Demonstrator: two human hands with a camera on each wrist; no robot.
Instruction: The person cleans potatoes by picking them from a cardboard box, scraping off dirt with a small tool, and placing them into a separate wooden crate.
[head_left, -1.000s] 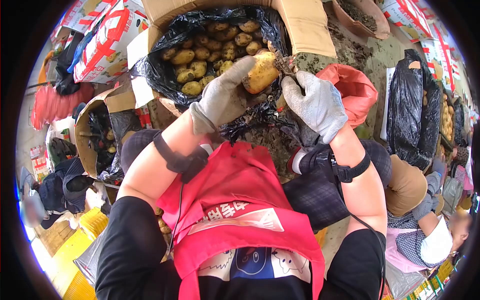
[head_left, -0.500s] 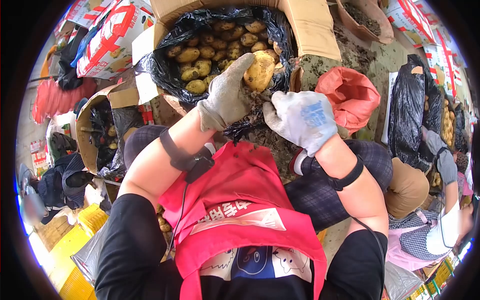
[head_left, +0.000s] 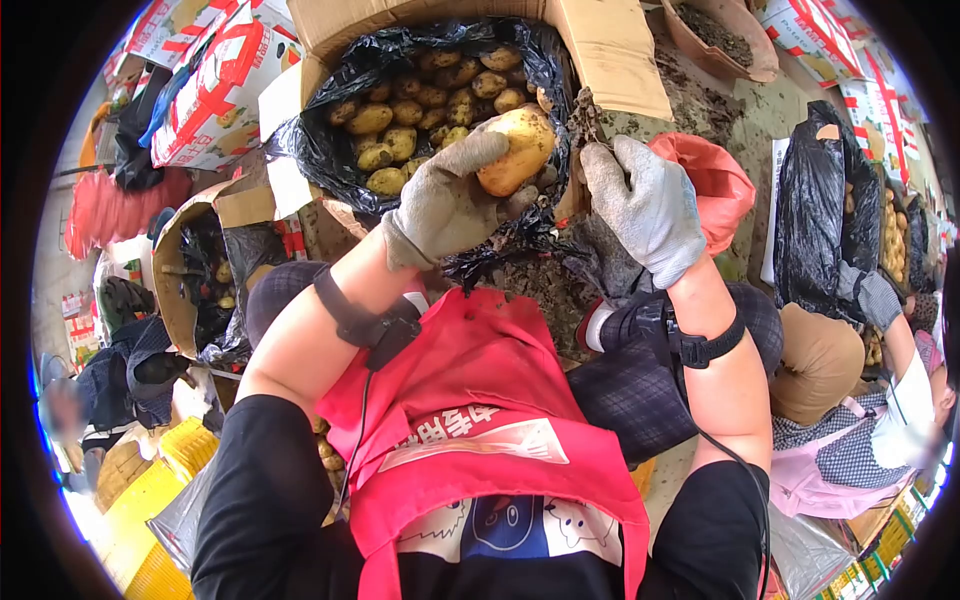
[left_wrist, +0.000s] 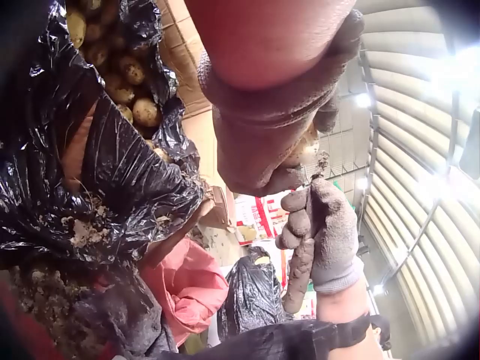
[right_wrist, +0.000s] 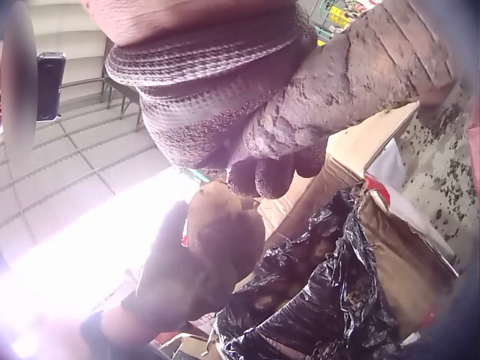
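In the head view my gloved left hand (head_left: 447, 200) grips a large yellow potato (head_left: 520, 150) with brown soil on its skin, thumb along its upper side. My gloved right hand (head_left: 645, 205) is just to the right of it, fingers bent, pinching a dark clump of soil (head_left: 584, 118) at thumb and fingertips. The right wrist view shows this hand's thumb (right_wrist: 345, 82) caked with mud. Behind the large potato, a cardboard box (head_left: 615, 60) lined with a black plastic bag (head_left: 335, 95) holds many smaller potatoes (head_left: 405, 110).
A red sack (head_left: 725, 185) stands right of the box, below a soil-filled basin (head_left: 765, 62). Further right lies a black bag (head_left: 825, 210); another lined box (head_left: 170, 265) is at left. Loose soil covers the floor (head_left: 690, 100). A person with a gloved hand (head_left: 875, 295) works at far right.
My right hand moved down and left below the potato, then back up and right beside it. My left hand kept the potato, tilting it upright and then slanted again.
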